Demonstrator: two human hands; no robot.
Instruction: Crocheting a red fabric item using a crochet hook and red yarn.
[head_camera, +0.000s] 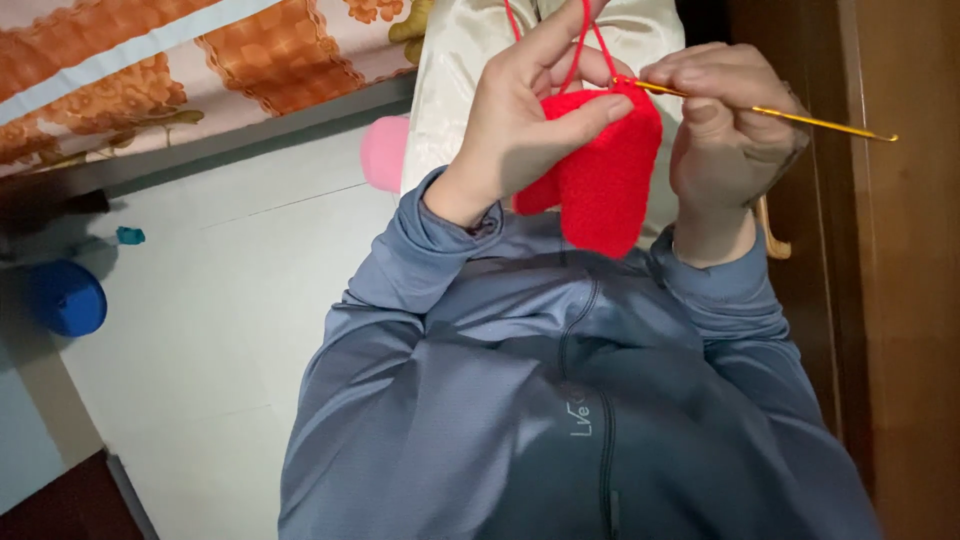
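The left hand (520, 120) pinches the red crocheted piece (605, 180) at chest height, red yarn strand (580, 45) tensioned over its fingers. The right hand (725, 130) grips the thin gold metal crochet hook (790, 117), tip at the top edge. Steady yarn tension suits even stitches.

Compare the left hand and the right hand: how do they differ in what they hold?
The left hand pinches the red crocheted piece, with red yarn over its raised finger; the right hand holds the golden crochet hook. The left hand's fingers stretch out; the right hand's curl. Both wear grey-blue sleeves.
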